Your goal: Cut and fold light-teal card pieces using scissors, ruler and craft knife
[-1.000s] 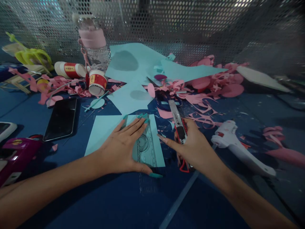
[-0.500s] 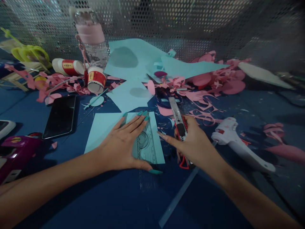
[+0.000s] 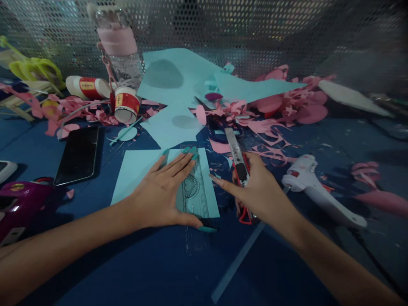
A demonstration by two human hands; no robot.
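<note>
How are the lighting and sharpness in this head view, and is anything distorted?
Head view: dim and blue-tinted; the left hand and right hand are fairly sharp; the mesh wall bows from wide-angle distortion; the right edge is dark and smeared; faint glare on the phone.

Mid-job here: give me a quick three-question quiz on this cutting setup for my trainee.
1. True or false: the left hand lies flat on the clear ruler.
2. What does the right hand grip? A) utility knife B) glue gun C) phone
3. What lies under the ruler?

Key: 1. True. 2. A, the utility knife; the glue gun lies apart to its right, the phone far left. 3. The light blue paper sheet.
</note>
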